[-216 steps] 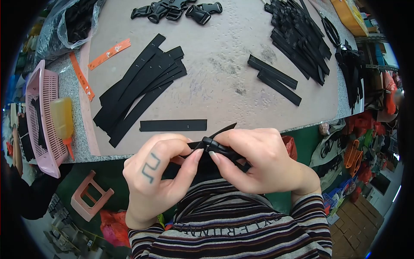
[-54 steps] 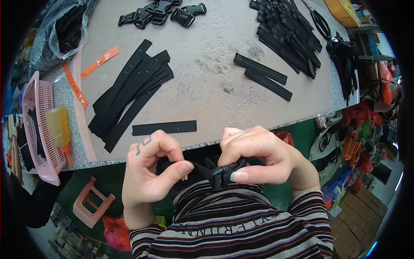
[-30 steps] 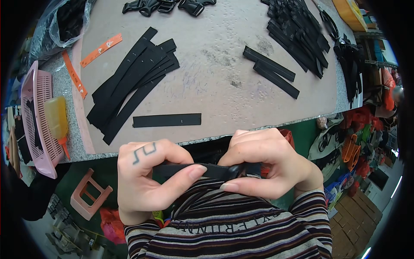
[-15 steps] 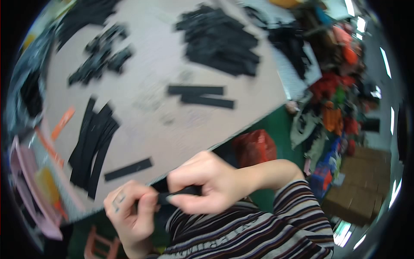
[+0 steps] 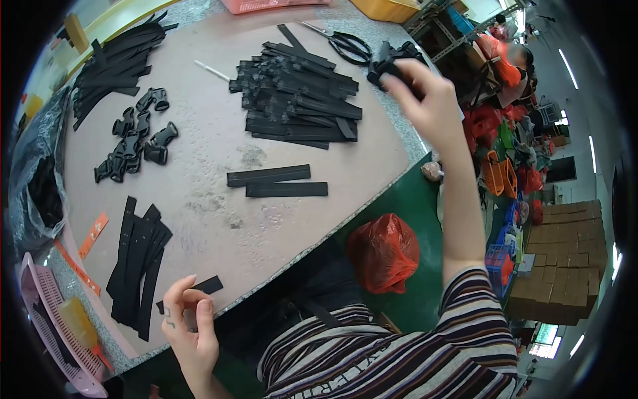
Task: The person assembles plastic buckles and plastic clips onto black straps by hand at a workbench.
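My right hand (image 5: 425, 96) is stretched out to the far right of the table, its fingers closed on a black strap piece (image 5: 380, 72). A dark heap of similar pieces (image 5: 407, 52) lies just behind it, partly hidden by the hand. My left hand (image 5: 188, 332) is near the table's front edge, fingers curled but apart, with nothing between them. Beside its fingertips lies a single black strap (image 5: 209, 285). Further left is a loose bundle of black straps (image 5: 138, 259). Two more straps (image 5: 286, 190) rest mid-table, below a large pile of black straps (image 5: 299, 100).
Several black plastic buckles (image 5: 133, 143) lie at the left, with more straps (image 5: 119, 63) behind. Black-handled scissors (image 5: 350, 48) lie near the back right. A pink basket (image 5: 60, 326) stands front left. A red plastic bag (image 5: 385, 253) is beside the table's front edge.
My hands were together at the front edge around a small black piece. They have parted: the right has swung out to the far right with a black piece, the left has opened.
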`<state>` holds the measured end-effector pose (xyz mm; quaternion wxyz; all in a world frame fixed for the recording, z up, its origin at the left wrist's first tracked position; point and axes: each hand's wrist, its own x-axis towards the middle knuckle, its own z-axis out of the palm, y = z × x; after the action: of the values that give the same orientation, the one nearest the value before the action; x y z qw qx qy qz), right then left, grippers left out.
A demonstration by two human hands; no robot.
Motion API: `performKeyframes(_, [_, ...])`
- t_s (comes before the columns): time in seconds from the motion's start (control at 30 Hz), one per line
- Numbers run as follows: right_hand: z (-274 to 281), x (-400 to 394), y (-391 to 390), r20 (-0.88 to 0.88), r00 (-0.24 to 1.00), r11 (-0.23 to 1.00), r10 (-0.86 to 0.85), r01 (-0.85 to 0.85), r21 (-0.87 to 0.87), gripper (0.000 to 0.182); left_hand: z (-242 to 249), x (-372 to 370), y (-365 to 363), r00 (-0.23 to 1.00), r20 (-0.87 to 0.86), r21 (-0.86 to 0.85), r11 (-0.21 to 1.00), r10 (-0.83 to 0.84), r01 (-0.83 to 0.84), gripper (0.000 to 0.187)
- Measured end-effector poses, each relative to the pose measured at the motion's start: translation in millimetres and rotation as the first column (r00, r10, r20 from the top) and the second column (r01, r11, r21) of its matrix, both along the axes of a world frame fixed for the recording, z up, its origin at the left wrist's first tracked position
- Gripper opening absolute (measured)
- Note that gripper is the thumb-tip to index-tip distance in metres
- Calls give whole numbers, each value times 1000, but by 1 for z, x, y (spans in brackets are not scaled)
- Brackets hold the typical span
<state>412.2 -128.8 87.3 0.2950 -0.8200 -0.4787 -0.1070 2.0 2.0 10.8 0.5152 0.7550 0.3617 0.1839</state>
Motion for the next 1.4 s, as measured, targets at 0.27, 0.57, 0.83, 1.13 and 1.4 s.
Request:
performKeyframes(0.27, [-60, 35, 22, 346, 938, 999, -27, 13, 43, 22, 4, -3, -8, 1000, -20, 103, 995, 6, -4, 21])
performKeyframes(0.57, [-102, -138, 184, 52, 782, 778, 621, -623, 77, 16, 4, 17, -8, 983, 26, 249, 953, -183, 171, 15])
performKeyframes(0.83, [-109, -157, 222, -132, 841, 850, 525, -526, 28, 23, -9, -8, -6, 990, 93, 221, 972, -107, 84, 11])
performKeyframes(1.13, [-81, -192, 127, -925, 175, 804, 336, -566, 185, 29, -6, -5, 90, 926, -17, 546, 780, 377, -307, 10])
performKeyframes(1.4, [-105, -225, 150, -879, 97, 699, 467, -650, 299, 25, -19, 3, 109, 890, -182, 572, 782, 418, -250, 18])
